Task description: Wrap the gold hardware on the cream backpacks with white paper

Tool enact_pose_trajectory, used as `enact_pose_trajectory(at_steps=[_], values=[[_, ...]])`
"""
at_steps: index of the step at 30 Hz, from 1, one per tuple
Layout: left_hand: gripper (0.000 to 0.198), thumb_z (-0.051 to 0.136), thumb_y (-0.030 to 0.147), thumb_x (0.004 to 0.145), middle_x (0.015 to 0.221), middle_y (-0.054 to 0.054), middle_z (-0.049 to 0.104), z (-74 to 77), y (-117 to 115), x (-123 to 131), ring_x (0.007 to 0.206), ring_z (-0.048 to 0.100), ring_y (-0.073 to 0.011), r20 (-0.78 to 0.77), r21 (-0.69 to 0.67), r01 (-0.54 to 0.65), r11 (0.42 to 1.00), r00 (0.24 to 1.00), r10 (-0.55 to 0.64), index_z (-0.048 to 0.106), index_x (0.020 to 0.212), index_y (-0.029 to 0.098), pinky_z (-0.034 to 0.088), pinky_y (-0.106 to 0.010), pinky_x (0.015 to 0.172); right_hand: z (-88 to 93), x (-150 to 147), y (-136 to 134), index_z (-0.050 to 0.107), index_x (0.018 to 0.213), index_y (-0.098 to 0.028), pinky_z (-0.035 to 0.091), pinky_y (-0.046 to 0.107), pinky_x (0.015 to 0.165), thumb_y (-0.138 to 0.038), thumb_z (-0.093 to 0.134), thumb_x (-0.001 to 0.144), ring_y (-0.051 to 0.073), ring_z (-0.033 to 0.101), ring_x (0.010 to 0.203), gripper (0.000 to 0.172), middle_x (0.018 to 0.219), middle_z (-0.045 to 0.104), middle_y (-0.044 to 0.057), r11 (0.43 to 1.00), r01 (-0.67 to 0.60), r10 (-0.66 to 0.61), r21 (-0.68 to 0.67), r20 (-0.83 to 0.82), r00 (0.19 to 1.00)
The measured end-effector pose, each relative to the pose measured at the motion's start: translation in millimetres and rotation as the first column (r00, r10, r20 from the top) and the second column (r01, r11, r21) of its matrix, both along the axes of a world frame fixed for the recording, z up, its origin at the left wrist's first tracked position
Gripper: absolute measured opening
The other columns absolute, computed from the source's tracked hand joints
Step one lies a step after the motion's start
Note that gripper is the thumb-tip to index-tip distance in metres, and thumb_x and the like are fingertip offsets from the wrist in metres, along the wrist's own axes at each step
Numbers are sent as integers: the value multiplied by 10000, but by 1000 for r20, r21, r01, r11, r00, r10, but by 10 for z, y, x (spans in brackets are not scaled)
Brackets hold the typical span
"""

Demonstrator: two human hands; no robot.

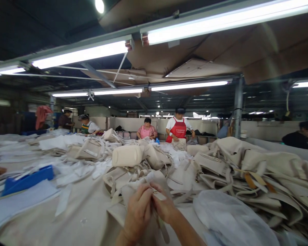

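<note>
Low in the middle of the head view, my left hand [139, 209] and my right hand [164, 206] meet with fingers closed. Between them is a cream bag strap [159, 195]; its pale end and a small metal fitting show by my right fingers. A narrow strip [163, 230] hangs below my palms. My fingers hide most of what is pinched. Just beyond them lies a heap of cream bags, with one boxy bag [127, 156] on its side and loose straps around it.
More cream bags [261, 171] are piled on the right, beside a clear plastic bag [228, 218]. On the left are a blue tray [28, 180] and white sheets [23, 205]. Across the table stands a person in a red apron [178, 130]; other people work farther off.
</note>
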State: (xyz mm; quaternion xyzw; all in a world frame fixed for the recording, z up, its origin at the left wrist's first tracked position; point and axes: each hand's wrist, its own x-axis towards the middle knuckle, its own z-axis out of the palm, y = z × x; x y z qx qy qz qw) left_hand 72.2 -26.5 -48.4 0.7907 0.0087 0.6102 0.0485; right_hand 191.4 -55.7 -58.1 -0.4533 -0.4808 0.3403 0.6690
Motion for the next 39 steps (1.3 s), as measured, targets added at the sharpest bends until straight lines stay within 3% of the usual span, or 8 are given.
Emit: enact_pose_trajectory(at_steps=[6,9,15,24,28,32,36,39], values=[[180,528,151,906,930,-70,671,-1,25,-115,905,644,-186,59,-346,130,929,991,-117,686,834,195,520,-277,821,93,93,-313,651,755,-191,426,241,468,-552,703,685,134,540,503,372,583,576,-28,960,-62,89,-273,86,992],[104,614,168,838,905,-54,646,-37,33,-65,885,625,-189,127,-512,109,852,991,-50,666,753,198,503,-278,795,60,100,-330,640,709,-181,423,222,512,-438,698,696,119,535,552,264,612,585,-27,975,-66,103,-213,168,980],[201,621,231,732,821,-31,645,-139,-40,-20,766,620,-187,272,-798,287,531,956,-109,624,929,187,503,-281,702,-4,82,-297,645,626,-163,323,212,497,-431,726,709,93,420,530,293,546,504,-41,986,-73,107,-147,237,966],[118,625,272,631,466,63,501,162,96,-319,369,294,-54,94,-971,167,173,925,-368,597,700,181,193,-183,383,99,1,-367,638,656,-180,273,205,429,-296,713,630,77,389,454,140,504,525,-59,977,-2,29,-213,124,992],[210,717,265,576,581,9,638,194,125,-389,470,524,-86,216,-966,254,40,887,-409,597,722,174,388,-163,452,51,6,-338,599,675,-194,303,206,403,-339,695,639,84,417,409,178,482,560,-56,969,12,6,-247,74,997],[263,778,311,571,644,-13,653,175,136,-408,580,612,-127,199,-971,239,30,867,-456,631,723,155,454,-187,518,22,-7,-299,578,672,-197,300,195,401,-329,702,629,94,458,415,186,465,561,-56,965,50,-28,-257,89,996],[256,744,370,625,522,36,517,140,134,-370,436,389,-60,77,-967,181,179,877,-473,647,681,141,234,-175,402,63,-35,-316,576,654,-192,285,199,407,-351,731,640,80,427,400,223,460,535,-65,971,43,-14,-234,122,992],[210,732,319,614,571,29,536,129,135,-320,481,394,-61,72,-950,199,243,890,-449,656,676,133,269,-178,444,79,-45,-342,605,684,-179,301,204,423,-363,737,654,78,431,424,229,494,543,-60,977,7,18,-215,115,993]])
